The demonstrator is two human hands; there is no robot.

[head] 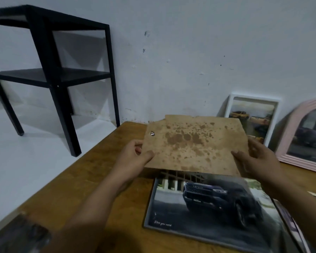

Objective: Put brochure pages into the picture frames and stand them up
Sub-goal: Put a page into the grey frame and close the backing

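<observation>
Both hands hold a stained brown backing board [193, 143] level above the wooden table [98, 179]. My left hand [133, 154] pinches its left edge, thumb on top; my right hand [257, 157] grips its right edge. A small metal clip [152, 133] sits near the board's left edge. Under the board lies a frame with a brochure page of a dark blue car [208, 203], flat on the table. A white frame [252, 117] with a car picture stands against the wall. A pink arched frame [306, 136] with a picture leans at the right.
A black metal side table [53, 70] stands on the pale floor to the left, against the white wall. A dark blurred object [16, 236] lies at the table's near left corner. More brochure pages [292, 225] show at the lower right edge.
</observation>
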